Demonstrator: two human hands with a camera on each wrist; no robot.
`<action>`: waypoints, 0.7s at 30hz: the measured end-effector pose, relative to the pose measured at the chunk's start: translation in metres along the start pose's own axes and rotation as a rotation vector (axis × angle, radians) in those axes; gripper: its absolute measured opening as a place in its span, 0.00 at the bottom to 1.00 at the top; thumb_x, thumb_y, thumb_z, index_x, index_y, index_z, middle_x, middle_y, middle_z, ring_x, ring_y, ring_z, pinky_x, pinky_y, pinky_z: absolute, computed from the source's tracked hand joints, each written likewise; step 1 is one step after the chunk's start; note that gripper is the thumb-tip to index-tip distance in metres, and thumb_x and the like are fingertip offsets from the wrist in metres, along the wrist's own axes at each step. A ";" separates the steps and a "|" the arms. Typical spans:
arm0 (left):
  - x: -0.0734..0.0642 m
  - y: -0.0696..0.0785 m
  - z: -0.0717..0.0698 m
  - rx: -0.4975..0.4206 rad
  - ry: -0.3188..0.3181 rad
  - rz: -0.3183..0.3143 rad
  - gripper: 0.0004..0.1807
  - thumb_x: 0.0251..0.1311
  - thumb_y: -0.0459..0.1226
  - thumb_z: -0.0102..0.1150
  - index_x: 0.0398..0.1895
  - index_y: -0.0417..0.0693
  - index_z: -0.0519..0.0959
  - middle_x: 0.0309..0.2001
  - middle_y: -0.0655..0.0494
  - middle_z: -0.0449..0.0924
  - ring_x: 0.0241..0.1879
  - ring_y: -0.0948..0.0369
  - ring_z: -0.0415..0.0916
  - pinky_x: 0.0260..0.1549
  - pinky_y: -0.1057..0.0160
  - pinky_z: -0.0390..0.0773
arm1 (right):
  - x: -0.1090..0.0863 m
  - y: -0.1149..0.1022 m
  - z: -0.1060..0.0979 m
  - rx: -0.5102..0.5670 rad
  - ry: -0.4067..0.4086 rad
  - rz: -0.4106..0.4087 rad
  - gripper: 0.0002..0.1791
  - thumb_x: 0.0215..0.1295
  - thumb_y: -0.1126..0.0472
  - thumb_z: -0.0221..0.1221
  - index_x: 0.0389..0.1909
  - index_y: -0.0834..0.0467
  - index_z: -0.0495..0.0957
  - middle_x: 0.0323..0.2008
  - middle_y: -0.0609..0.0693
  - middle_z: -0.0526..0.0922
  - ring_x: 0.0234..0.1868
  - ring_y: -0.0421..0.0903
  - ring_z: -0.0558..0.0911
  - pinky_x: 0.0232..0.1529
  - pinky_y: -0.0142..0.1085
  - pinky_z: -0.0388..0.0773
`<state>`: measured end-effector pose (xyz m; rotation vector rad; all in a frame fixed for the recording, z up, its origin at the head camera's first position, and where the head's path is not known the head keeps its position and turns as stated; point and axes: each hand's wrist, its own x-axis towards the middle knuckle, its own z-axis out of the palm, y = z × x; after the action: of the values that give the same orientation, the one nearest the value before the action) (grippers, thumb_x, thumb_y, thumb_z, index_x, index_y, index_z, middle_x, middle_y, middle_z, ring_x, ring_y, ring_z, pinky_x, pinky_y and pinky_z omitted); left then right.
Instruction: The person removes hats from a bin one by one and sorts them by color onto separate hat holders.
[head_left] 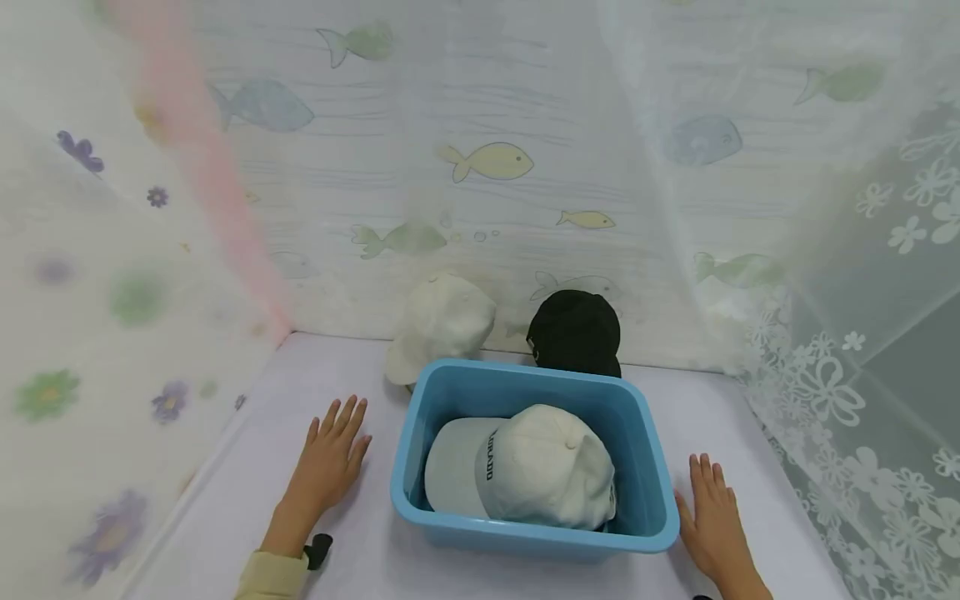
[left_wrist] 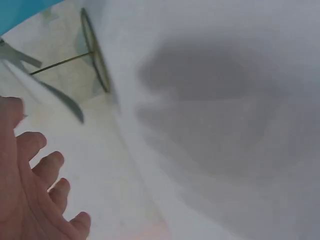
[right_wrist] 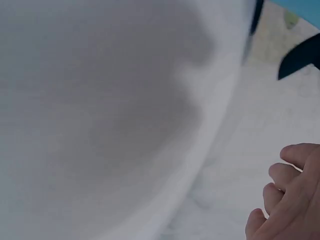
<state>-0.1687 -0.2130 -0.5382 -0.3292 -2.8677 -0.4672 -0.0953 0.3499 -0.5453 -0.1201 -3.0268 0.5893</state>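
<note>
One cap (head_left: 528, 475) in bin (head_left: 525, 543) — between left grip (head_left: 327, 467), right grip (head_left: 712, 523)

Soft, pale, even light is filling my head view, with faint shadows lying beside my left hand (head_left: 324, 467) and my right hand (head_left: 714, 521) on the smooth white cloth (head_left: 363, 554). The sheer white fish-printed curtain (head_left: 480, 100) is looking hazy, and some prints on the white flower-printed sheeting (head_left: 45, 321) are blurring out of focus. My wrist views are running dimmer and softer, broad fuzzy-edged grey shadows darkening the cloth.
</note>
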 end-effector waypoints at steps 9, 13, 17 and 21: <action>0.014 0.024 -0.053 -0.075 -0.011 0.083 0.35 0.73 0.39 0.56 0.79 0.39 0.58 0.78 0.37 0.56 0.76 0.34 0.50 0.69 0.27 0.54 | -0.012 -0.040 -0.047 0.084 0.259 -0.243 0.39 0.81 0.53 0.48 0.81 0.64 0.42 0.80 0.67 0.44 0.82 0.60 0.35 0.77 0.63 0.29; 0.025 0.039 -0.074 -0.187 -0.056 0.129 0.36 0.74 0.40 0.56 0.80 0.42 0.55 0.79 0.41 0.53 0.79 0.37 0.46 0.71 0.30 0.52 | -0.018 -0.061 -0.069 0.075 0.301 -0.364 0.41 0.77 0.55 0.54 0.82 0.56 0.45 0.82 0.57 0.47 0.83 0.52 0.37 0.80 0.54 0.31; 0.035 0.058 -0.089 -0.292 -0.101 0.211 0.35 0.76 0.43 0.54 0.80 0.45 0.56 0.80 0.46 0.52 0.80 0.42 0.44 0.73 0.33 0.52 | -0.025 -0.075 -0.080 0.035 0.263 -0.481 0.44 0.71 0.56 0.60 0.82 0.54 0.49 0.81 0.54 0.51 0.83 0.47 0.40 0.81 0.38 0.31; 0.044 0.079 -0.100 -0.329 -0.148 0.302 0.35 0.76 0.44 0.54 0.81 0.47 0.56 0.81 0.49 0.52 0.81 0.45 0.44 0.73 0.34 0.54 | -0.026 -0.079 -0.081 0.013 0.196 -0.629 0.46 0.66 0.55 0.65 0.80 0.58 0.54 0.79 0.56 0.58 0.83 0.46 0.45 0.78 0.28 0.33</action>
<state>-0.1729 -0.1653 -0.4121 -0.8703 -2.7994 -0.8850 -0.0688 0.3049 -0.4417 0.7006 -2.6442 0.4927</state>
